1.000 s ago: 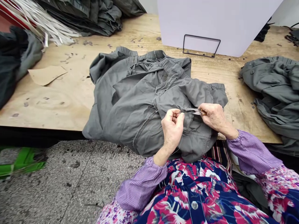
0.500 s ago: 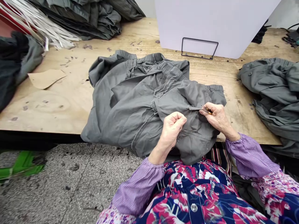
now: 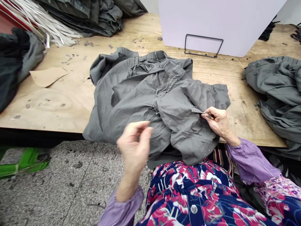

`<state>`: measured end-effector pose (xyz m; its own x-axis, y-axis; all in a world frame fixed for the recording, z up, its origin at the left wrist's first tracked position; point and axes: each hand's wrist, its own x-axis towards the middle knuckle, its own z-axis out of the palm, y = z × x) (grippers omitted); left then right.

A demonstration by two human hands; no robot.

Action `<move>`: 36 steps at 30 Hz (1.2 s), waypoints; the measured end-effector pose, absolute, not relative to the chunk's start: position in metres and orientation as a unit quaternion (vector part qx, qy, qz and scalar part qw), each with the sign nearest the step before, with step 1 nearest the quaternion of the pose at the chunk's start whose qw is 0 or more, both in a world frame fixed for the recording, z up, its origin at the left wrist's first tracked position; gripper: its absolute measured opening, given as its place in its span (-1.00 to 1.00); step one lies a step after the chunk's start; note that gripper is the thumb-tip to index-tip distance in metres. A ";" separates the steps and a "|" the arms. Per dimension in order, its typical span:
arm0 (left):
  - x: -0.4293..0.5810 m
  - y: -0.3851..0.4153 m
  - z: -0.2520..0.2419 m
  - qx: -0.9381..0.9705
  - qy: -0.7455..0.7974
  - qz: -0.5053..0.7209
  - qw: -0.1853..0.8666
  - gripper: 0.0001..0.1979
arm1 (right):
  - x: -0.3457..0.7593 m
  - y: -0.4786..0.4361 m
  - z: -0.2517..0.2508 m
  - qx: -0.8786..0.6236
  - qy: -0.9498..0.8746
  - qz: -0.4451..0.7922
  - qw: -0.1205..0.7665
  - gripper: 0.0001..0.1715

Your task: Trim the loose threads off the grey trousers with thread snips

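Grey trousers [image 3: 131,91] with elastic waist parts lie bunched on the wooden table, their lower part hanging over the front edge. At their right side my right hand [image 3: 216,121] is closed around a small tool with a yellowish handle, most of it hidden in the palm. The tool's dark tip is at a small flap of grey cloth [image 3: 196,110]. My left hand [image 3: 136,141], slightly blurred, is over the lower left part of the trousers, thumb and forefinger apart, with nothing seen between them.
A white board [image 3: 218,25] with a black wire stand [image 3: 203,45] rises at the back. More grey garments [image 3: 277,81] lie at the right, others [image 3: 101,18] at the back left, near white strips [image 3: 54,25]. A brown paper piece [image 3: 48,76] lies left on the table [image 3: 58,106].
My left hand has moved left and down, away from the middle of the trousers, and its fingers have parted. My right hand has stayed almost in place with the tool.
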<state>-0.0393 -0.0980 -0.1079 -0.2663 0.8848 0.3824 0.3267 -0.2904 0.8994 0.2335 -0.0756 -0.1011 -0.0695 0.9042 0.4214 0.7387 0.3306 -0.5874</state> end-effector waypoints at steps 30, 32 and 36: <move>0.039 -0.087 -0.104 0.395 0.436 0.619 0.520 -0.87 | 0.224 -0.076 -0.102 -0.592 -0.597 0.297 0.452 -0.68; 0.049 -0.085 -0.109 0.450 0.460 0.597 0.480 -0.82 | 0.224 -0.076 -0.103 -0.591 -0.599 0.296 0.451 -0.68; 0.074 -0.078 -0.113 0.574 0.493 0.538 0.371 -0.80 | 0.222 -0.078 -0.103 -0.591 -0.604 0.293 0.447 -0.68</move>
<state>0.0735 -0.0785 -0.1133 -0.0659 0.9653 0.2526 0.1666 -0.2390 0.9566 0.2224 -0.0776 -0.1026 0.0996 0.9760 0.1934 0.4519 0.1288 -0.8827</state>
